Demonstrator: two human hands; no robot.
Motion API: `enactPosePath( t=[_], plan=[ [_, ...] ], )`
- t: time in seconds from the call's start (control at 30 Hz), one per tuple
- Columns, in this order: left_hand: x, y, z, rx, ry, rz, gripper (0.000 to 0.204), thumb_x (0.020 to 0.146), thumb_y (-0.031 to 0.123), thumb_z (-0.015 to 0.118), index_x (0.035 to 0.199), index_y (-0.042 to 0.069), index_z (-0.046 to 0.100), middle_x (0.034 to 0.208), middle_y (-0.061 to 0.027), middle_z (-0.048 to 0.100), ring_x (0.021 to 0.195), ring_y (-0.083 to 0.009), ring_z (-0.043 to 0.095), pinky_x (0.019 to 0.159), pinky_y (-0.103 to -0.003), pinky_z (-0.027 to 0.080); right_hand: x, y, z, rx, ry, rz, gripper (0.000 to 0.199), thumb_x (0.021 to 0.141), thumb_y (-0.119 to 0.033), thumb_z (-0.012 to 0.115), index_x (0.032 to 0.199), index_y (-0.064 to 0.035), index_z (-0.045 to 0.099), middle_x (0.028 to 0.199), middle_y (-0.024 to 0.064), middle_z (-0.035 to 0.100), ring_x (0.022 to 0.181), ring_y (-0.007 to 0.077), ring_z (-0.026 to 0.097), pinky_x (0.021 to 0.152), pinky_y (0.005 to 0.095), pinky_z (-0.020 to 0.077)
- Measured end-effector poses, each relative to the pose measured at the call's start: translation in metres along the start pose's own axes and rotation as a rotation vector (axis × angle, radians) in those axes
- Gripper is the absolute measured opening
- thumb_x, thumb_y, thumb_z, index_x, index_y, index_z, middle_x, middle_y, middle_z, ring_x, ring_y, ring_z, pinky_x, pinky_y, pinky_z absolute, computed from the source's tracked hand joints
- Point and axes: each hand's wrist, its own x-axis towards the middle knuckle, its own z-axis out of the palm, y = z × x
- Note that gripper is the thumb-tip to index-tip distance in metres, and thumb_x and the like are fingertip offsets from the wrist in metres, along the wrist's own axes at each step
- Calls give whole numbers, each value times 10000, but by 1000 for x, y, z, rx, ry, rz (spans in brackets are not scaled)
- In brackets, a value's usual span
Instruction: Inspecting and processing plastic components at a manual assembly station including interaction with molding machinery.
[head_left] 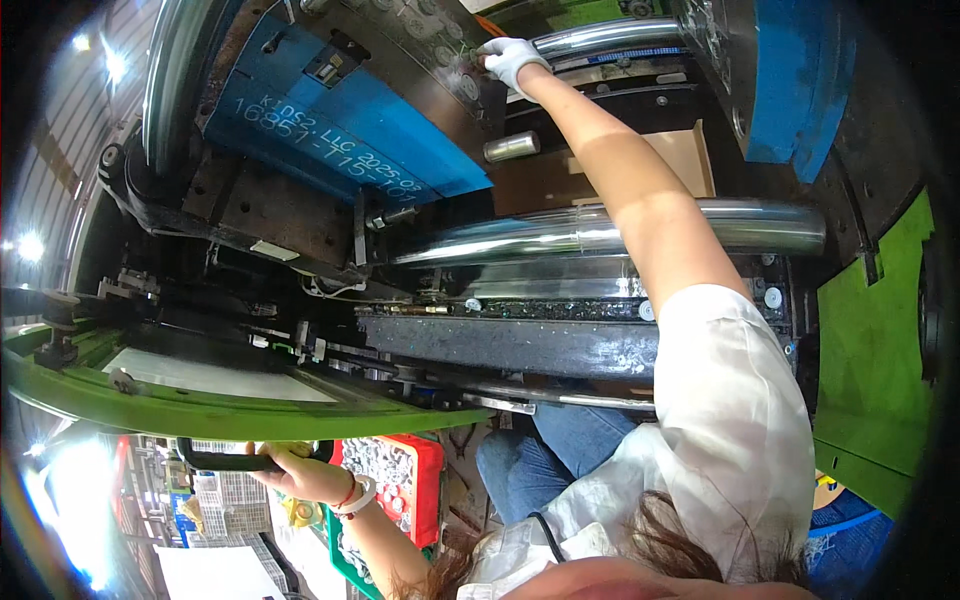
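Observation:
My right hand (512, 62), in a white glove, reaches far into the machine at the top of the view. Its fingertips are drawn together against the metal mould face (425, 45), which has round recesses; whatever lies between them is too small to make out. The mould's side is a blue steel block (335, 115) with white handwriting on it. Down at the lower left, my bare left hand (305, 475) is wrapped around the black handle (225, 461) of the green machine door (270, 418).
Thick polished tie bars (500, 238) cross the machine, one beneath my right arm. The opposite blue mould half (800, 80) stands at the upper right. A brown cardboard piece (690, 165) lies below. Beyond the door, a red crate (428, 480) holds many small pale parts.

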Motion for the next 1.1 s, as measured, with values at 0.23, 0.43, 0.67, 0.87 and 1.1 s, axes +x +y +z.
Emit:
enactPosePath(
  t=[0.23,0.43,0.67,0.87,1.1],
  plan=[
    [-1,1,1,-38,-7,20,299,943,94,461,1216,-29,465,669,3,429,512,-60,308,436,-233,239,-15,-5,-10,308,-59,88,257,868,-94,617,1100,16,616,1023,94,644,901,191,628,791,311,553],
    [-1,2,3,-23,21,23,279,952,94,475,1206,-20,486,658,12,429,508,-51,310,439,-217,245,-11,1,-9,303,-79,15,377,858,-104,592,1227,-42,544,1092,126,628,995,211,603,827,329,522],
    [-2,2,4,20,75,11,289,950,116,497,1204,-21,499,666,14,444,514,-49,312,443,-220,242,-6,8,-8,-56,-59,-100,417,835,-87,535,1251,-85,529,1077,103,637,978,191,604,847,319,492],
    [1,-5,1,-17,23,42,293,941,112,506,1199,-25,506,655,20,431,512,-50,313,440,-221,242,-15,-1,-21,338,-117,139,355,893,-138,511,1242,-76,535,1072,101,623,966,201,604,803,332,541],
    [3,-10,0,7,73,39,309,938,119,517,1204,-39,500,650,20,430,507,-50,317,443,-214,250,-22,-14,-26,192,-142,122,396,916,-248,584,1277,-94,533,1185,99,578,1039,183,583,740,330,549]
  ],
)
